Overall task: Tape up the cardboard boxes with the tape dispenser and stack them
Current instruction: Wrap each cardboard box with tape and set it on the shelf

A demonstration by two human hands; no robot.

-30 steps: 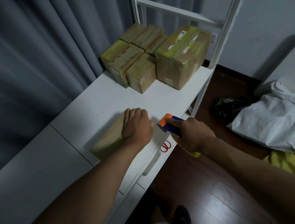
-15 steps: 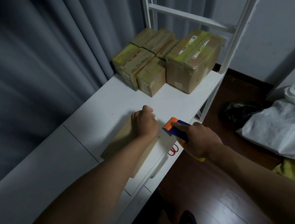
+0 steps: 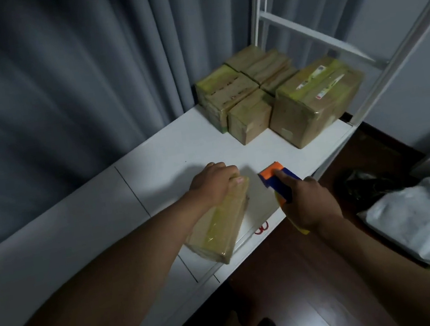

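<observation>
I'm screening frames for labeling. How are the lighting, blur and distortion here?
Head view: dim room light; the grey curtain is motion-smeared; the white shelf frame bows from wide-angle distortion; the left hand casts a soft shadow on the white tabletop; the tape dispenser stays sharp.

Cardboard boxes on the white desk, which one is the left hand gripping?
The flat taped box at the desk's near edge; the others sit untouched by the shelf frame.
</observation>
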